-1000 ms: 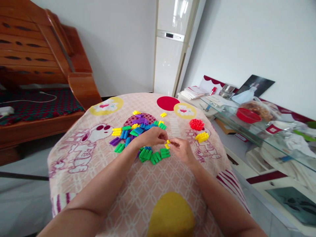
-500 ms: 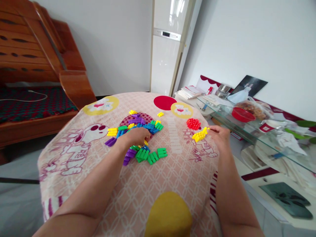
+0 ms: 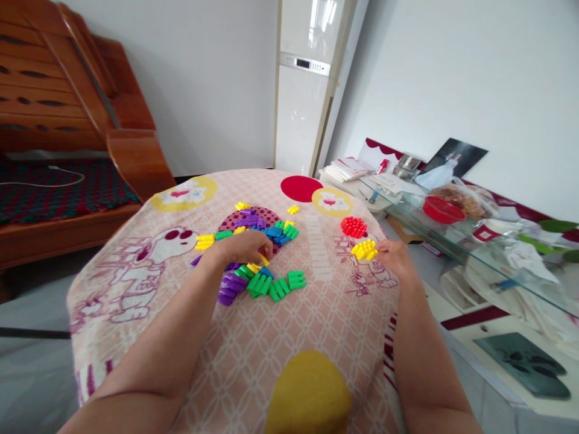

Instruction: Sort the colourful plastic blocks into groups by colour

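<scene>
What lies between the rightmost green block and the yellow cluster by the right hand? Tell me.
Only printed tablecloth, crossed by its pale strip; no other block lies between the green block and the yellow cluster in the head view.

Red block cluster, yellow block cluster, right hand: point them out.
Red block cluster (image 3: 353, 227): head view, middle of its visible surface.
Yellow block cluster (image 3: 364, 249): head view, middle of its visible surface.
Right hand (image 3: 395, 258): head view, back of the hand.

No words or numbers can be read; marks on the control panel (image 3: 304, 64) of the floor-standing air conditioner (image 3: 298, 120) and the dog print (image 3: 151, 278) on the tablecloth (image 3: 253, 355) are too small or blurred.
</scene>
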Demonstrator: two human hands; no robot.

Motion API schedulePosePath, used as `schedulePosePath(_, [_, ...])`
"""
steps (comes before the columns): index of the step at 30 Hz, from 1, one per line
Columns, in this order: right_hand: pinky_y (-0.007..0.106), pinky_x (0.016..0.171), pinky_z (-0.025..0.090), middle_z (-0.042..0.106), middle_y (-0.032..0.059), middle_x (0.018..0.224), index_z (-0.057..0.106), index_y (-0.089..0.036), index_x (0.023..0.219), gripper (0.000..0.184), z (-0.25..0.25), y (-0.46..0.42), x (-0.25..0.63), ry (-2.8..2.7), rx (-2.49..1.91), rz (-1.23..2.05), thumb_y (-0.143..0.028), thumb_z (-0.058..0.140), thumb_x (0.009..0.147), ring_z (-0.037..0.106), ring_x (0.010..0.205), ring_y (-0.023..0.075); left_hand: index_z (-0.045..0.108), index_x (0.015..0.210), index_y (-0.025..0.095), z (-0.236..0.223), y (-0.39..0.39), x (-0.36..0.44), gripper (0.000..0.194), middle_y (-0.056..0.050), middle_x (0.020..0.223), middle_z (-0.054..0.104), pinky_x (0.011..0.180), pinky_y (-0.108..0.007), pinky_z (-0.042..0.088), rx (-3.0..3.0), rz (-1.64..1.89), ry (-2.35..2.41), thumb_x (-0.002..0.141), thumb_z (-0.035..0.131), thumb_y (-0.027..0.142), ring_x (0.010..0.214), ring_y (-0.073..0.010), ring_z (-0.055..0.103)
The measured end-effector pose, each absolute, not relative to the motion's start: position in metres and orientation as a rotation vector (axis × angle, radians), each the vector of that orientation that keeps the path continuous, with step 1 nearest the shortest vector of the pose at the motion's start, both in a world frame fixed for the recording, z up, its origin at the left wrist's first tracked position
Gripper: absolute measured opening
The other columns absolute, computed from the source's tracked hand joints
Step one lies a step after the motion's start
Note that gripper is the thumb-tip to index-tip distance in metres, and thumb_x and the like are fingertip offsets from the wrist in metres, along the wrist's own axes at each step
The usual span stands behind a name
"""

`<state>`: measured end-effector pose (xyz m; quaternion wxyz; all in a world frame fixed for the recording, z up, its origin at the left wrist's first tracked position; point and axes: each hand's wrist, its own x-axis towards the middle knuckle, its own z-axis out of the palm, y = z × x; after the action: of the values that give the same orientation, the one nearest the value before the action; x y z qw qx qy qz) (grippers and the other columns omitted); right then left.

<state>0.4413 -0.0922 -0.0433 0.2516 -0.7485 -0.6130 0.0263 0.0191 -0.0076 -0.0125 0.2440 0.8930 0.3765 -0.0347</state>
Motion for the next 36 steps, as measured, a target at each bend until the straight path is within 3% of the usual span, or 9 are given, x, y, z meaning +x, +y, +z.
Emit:
schedulePosePath(3, [0.028,0.068,0.052,0.076,0.0095,0.080,0.073,-0.016,0.077,0.020,-0.044,-0.090,0.445,-1.571,-2.137,0.132,-0.006,0.058,0.067,0.071,0.075,0.0211,0.076,0.085,0.019,-0.005,-0.010,0.016,0.014,-0.001,0.082,0.074,0.065,-0.021,0.044,2.396,-0.007,1.014,0.076,0.067,0.027,0.073,-0.0153,0.064])
schedulePosePath(6, [0.034,0.072,0.051,0.075,0.0118,0.077,0.072,-0.017,0.074,0.015,-0.041,-0.089,0.440,-1.521,-2.114,-0.050,-0.013,0.057,0.071,0.069,0.076,0.0244,0.075,0.087,0.018,0.001,-0.012,0.017,0.024,-0.002,0.079,0.073,0.064,-0.022,0.045,2.314,0.152,0.982,0.080,0.064,0.039,0.069,-0.0148,0.064])
schedulePosePath(10, [0.035,0.076,0.052,0.075,0.0100,0.082,0.073,-0.018,0.083,0.023,-0.037,-0.089,0.398,-1.465,-1.749,-0.083,-0.028,0.053,0.080,0.068,0.075,0.0236,0.072,0.094,0.017,-0.001,-0.014,0.028,0.033,-0.002,0.079,0.072,0.063,-0.023,0.046,2.207,0.415,0.942,0.079,0.064,0.045,0.069,-0.0145,0.063])
schedulePosePath(17, [0.032,0.078,0.055,0.076,0.0090,0.098,0.074,-0.019,0.102,0.032,-0.043,-0.099,0.288,-1.700,-1.298,0.428,-0.041,0.057,0.087,0.070,0.087,0.0222,0.067,0.092,0.015,-0.020,-0.020,0.058,0.027,-0.002,0.074,0.070,0.056,-0.022,0.047,1.997,0.605,0.860,0.079,0.065,0.038,0.063,-0.0131,0.062])
schedulePosePath(20, [0.030,0.066,0.056,0.076,0.0077,0.092,0.073,-0.018,0.107,0.035,-0.049,-0.100,0.272,-1.642,-1.295,0.685,-0.040,0.064,0.081,0.070,0.073,0.0194,0.066,0.092,0.014,-0.023,-0.021,0.062,0.026,-0.002,0.072,0.068,0.054,-0.022,0.047,1.951,0.601,0.838,0.079,0.065,0.037,0.060,-0.0124,0.061])
schedulePosePath(23, [0.028,0.050,0.052,0.072,0.0035,0.070,0.073,-0.016,0.094,0.033,-0.052,-0.095,0.277,-1.478,-1.292,0.884,-0.041,0.069,0.073,0.063,0.054,0.0159,0.067,0.092,0.014,-0.022,-0.020,0.059,0.025,-0.002,0.072,0.068,0.055,-0.022,0.047,1.970,0.555,0.817,0.078,0.065,0.035,0.060,-0.0124,0.061])
schedulePosePath(29, [0.026,0.044,0.051,0.069,0.0019,0.062,0.071,-0.016,0.084,0.038,-0.051,-0.086,0.300,-1.259,-1.287,0.922,-0.047,0.077,0.063,0.063,0.051,0.0161,0.066,0.093,0.015,-0.017,-0.017,0.051,0.023,-0.002,0.077,0.070,0.061,-0.023,0.051,1.934,0.607,0.848,0.080,0.064,0.033,0.068,-0.0133,0.065])
schedulePosePath(34, [0.029,0.057,0.057,0.073,0.0042,0.075,0.074,-0.017,0.092,0.037,-0.054,-0.092,0.286,-1.476,-1.281,0.883,-0.051,0.068,0.078,0.070,0.065,0.0188,0.064,0.102,0.014,-0.013,-0.021,0.056,0.027,-0.003,0.083,0.071,0.064,-0.024,0.054,1.838,0.619,0.768,0.083,0.064,0.033,0.067,-0.0130,0.067])
schedulePosePath(36, [0.028,0.055,0.056,0.073,0.0037,0.075,0.074,-0.018,0.092,0.038,-0.053,-0.095,0.278,-1.504,-1.263,0.870,-0.053,0.063,0.082,0.069,0.065,0.0182,0.064,0.103,0.014,-0.014,-0.024,0.060,0.026,-0.004,0.083,0.072,0.064,-0.025,0.056,1.815,0.607,0.725,0.084,0.064,0.033,0.067,-0.0132,0.068])
